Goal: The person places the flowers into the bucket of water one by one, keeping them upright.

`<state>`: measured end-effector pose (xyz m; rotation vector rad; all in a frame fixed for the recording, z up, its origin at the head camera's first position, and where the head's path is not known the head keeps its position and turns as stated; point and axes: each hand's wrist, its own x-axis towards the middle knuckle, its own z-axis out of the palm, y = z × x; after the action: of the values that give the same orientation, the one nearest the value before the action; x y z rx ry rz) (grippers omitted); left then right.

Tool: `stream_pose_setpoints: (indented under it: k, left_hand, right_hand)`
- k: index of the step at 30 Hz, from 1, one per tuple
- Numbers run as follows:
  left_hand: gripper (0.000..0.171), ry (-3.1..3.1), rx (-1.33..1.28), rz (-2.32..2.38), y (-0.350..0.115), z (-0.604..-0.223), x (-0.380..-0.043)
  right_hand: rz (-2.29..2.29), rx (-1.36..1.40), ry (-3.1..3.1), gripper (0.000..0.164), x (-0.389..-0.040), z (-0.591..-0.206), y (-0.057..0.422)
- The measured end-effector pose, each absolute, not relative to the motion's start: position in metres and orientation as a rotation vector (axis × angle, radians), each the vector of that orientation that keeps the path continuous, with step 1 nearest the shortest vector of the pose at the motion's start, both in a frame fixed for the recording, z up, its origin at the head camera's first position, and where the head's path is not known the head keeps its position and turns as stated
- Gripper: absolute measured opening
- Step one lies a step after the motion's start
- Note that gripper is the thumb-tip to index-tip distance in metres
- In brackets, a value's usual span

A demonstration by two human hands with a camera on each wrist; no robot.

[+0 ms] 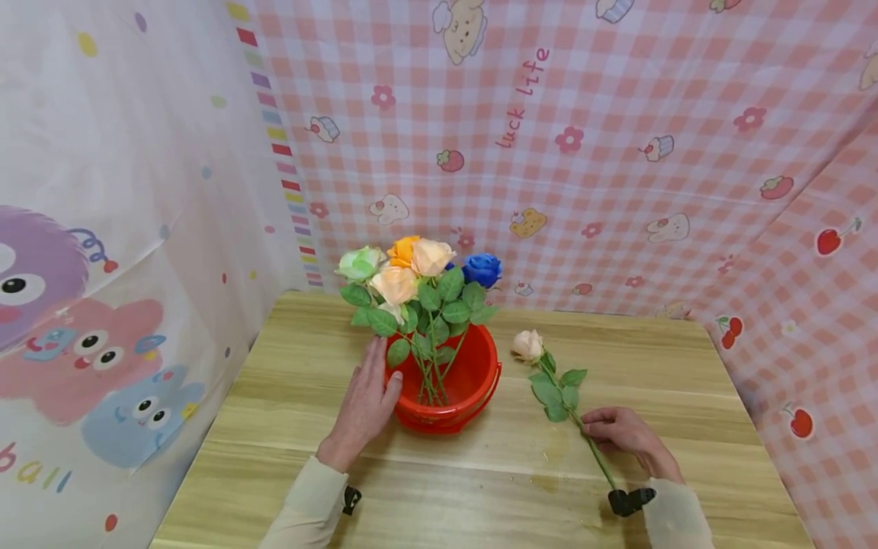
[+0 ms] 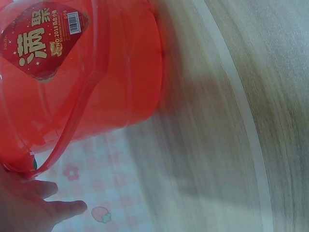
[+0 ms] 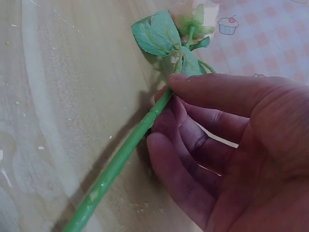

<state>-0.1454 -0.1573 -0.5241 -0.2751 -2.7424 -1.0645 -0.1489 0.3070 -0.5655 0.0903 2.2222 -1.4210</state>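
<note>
A red bucket (image 1: 439, 415) stands on the table, with several roses in it, among them a green rose (image 1: 360, 263), an orange rose (image 1: 403, 250), peach roses (image 1: 395, 284) and a blue rose (image 1: 482, 270). My left hand (image 1: 363, 400) rests against the bucket's left side, fingers extended; the left wrist view shows the bucket's label (image 2: 46, 38) and handle (image 2: 79, 108). To the right, my right hand (image 1: 624, 435) pinches the green stem of a pale pink rose (image 1: 528, 346) between thumb and fingers. In the right wrist view its stem (image 3: 116, 164) runs down to the lower left.
The wooden table (image 1: 274, 427) meets a pink checked cloth (image 1: 617, 191) at its back and a white printed cloth (image 1: 171, 114) at the left. Small wet spots (image 1: 545, 482) dot the tabletop right of the bucket. Black wrist devices (image 1: 627, 502) sit at both sleeves.
</note>
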Motion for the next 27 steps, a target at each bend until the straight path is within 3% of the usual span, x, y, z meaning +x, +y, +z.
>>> stream_pose_setpoints:
  k: [27]
  left_hand:
    - [0.067,-2.72,-0.284,-1.066,-0.157,-0.525,-0.145]
  right_hand:
    - [-1.545,0.175,2.262,0.035,-0.134,-0.556,0.294]
